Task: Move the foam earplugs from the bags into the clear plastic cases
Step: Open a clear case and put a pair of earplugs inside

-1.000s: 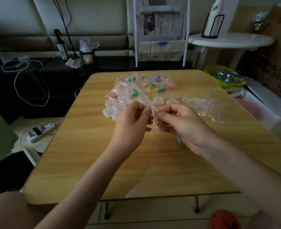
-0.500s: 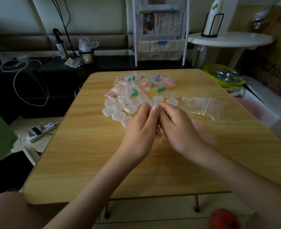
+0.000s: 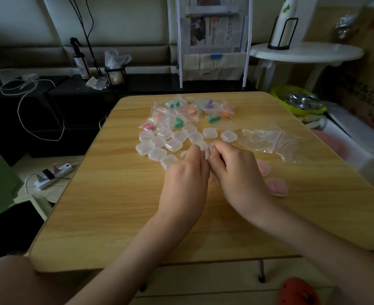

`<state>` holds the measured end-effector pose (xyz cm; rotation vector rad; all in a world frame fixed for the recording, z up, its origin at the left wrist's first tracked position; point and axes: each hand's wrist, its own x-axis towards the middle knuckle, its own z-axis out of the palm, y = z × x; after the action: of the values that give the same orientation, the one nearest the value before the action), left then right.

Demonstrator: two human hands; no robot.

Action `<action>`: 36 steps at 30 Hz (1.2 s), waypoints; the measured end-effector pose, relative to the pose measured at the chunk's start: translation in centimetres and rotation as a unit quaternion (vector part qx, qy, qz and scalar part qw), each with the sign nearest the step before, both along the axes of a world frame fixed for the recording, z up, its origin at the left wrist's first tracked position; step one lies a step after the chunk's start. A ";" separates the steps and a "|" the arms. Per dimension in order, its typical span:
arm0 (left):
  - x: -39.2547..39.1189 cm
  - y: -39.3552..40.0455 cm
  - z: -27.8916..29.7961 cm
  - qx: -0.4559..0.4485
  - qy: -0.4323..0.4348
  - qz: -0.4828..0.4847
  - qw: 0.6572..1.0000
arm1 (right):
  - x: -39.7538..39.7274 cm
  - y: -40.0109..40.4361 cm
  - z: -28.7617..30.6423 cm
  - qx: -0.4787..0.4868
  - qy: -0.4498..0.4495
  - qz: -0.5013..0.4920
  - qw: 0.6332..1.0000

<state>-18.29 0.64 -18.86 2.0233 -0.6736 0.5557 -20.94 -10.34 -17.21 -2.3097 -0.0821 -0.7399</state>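
Wooden table point(image 3: 107, 216), centre of view. Left hand point(image 3: 185, 177) and right hand point(image 3: 236, 172) side by side at mid-table, fingertips meeting, both pinching one small clear plastic case point(image 3: 205, 148) held just above the surface; contents of that case not discernible. Cluster of closed clear plastic cases point(image 3: 157, 142) at 11 o'clock from the hands, lying flat, several touching; two more point(image 3: 209, 133) at 12 o'clock, apart from the cluster. Heap of small zip bags with foam earplugs point(image 3: 177, 122) further out at 12 o'clock, near the far table edge: green, orange, purple and pink pieces visible inside. Crumpled clear bags point(image 3: 269, 142) with red zip strips at 2 o'clock. Two cases with pink contents point(image 3: 277, 187) at 3 o'clock, just beside the right wrist, one partly hidden behind the hand. White power strip point(image 3: 54, 173) on the floor at 9 o'clock. Newspaper rack point(image 3: 213, 40) beyond the table at 12 o'clock.
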 end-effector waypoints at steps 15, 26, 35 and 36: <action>0.5 0.9 1.0 0.045 -0.008 0.027 0.999 | 0.8 -1.9 1.0 -0.246 -0.059 0.066 0.965; -1.0 0.4 1.6 0.073 -0.091 -0.064 0.991 | 1.1 -2.3 1.4 -0.111 0.160 0.115 0.974; 2.4 2.8 3.3 -0.144 0.278 -0.041 0.949 | 1.0 -2.8 2.4 0.147 0.141 0.154 0.967; 2.6 3.1 3.3 -0.177 0.331 -0.073 0.924 | 0.9 -2.7 2.4 0.151 0.140 0.159 0.966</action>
<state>-15.66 3.78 -15.52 1.6497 -0.2753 -0.1091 -20.04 -13.03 -14.79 -2.0185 -0.1923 -0.2404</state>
